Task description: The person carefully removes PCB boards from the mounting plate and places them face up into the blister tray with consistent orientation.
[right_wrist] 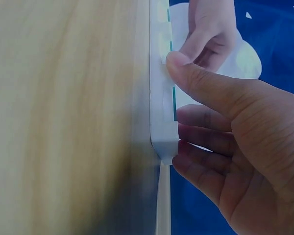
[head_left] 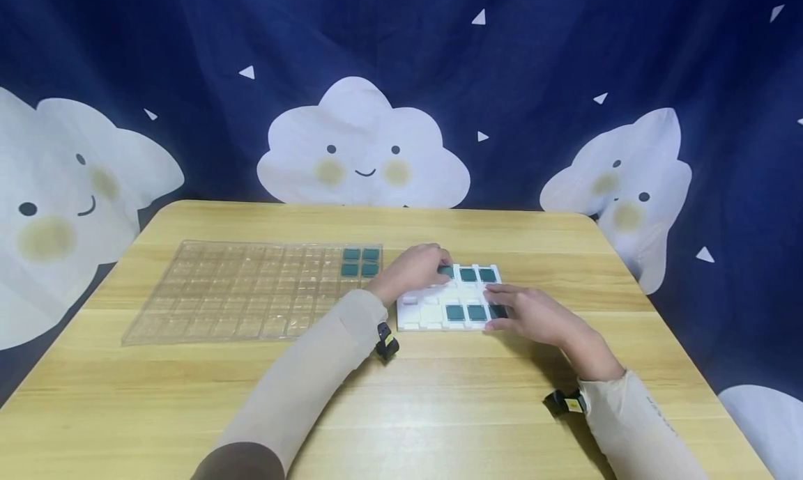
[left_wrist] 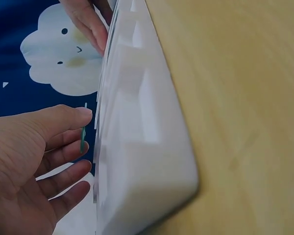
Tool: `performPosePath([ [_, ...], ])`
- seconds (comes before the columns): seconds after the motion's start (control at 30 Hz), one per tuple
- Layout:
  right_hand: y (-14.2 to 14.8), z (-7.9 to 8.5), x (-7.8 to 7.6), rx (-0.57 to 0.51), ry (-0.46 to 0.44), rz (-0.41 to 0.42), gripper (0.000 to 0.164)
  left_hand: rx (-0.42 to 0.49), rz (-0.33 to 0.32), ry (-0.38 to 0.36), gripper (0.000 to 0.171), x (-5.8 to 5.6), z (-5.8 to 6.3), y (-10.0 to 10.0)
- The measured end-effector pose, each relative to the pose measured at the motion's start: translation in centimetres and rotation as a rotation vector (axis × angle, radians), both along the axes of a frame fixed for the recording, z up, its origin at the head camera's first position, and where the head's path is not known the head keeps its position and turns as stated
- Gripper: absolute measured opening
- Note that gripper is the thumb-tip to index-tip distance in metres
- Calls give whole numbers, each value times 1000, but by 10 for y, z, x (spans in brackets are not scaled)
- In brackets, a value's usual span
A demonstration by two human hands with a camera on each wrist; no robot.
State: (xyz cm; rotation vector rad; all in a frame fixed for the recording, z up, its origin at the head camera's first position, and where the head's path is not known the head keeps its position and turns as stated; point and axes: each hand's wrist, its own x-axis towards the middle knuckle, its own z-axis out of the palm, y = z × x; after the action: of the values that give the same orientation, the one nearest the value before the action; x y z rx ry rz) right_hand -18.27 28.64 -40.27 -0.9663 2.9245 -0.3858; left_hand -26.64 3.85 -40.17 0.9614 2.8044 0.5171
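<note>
A thin green square chip [left_wrist: 82, 140] is pinched between the thumb and fingers of my left hand [head_left: 414, 265], its edge showing in the left wrist view. That hand is over the far left part of a white slotted tray [head_left: 409, 314]. Green chips sit in the tray's right part, among them a far-row chip [head_left: 487, 275] and a near-row chip [head_left: 477, 313]. My right hand [head_left: 536, 314] rests at the tray's right end, thumb at the near side and fingers loosely bent, partly covering the near right chip [head_left: 498, 311].
Left of the white tray lies a large clear plastic tray [head_left: 207, 292] with many pockets. Several green chips [head_left: 351, 269] fill pockets at its far right corner. Both trays lie on a wooden table [head_left: 401, 410], with a dark blue cloud-printed curtain [head_left: 514, 62] behind.
</note>
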Motion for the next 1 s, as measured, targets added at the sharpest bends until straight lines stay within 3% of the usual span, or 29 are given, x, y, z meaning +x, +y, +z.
performPosePath([
  [0.37, 2, -1, -2, -22, 7, 20, 67, 16, 3, -7, 40, 1, 1, -15],
  [1.0, 2, -1, 0, -14, -6, 22, 68, 22, 51, -8, 40, 15, 10, -46],
])
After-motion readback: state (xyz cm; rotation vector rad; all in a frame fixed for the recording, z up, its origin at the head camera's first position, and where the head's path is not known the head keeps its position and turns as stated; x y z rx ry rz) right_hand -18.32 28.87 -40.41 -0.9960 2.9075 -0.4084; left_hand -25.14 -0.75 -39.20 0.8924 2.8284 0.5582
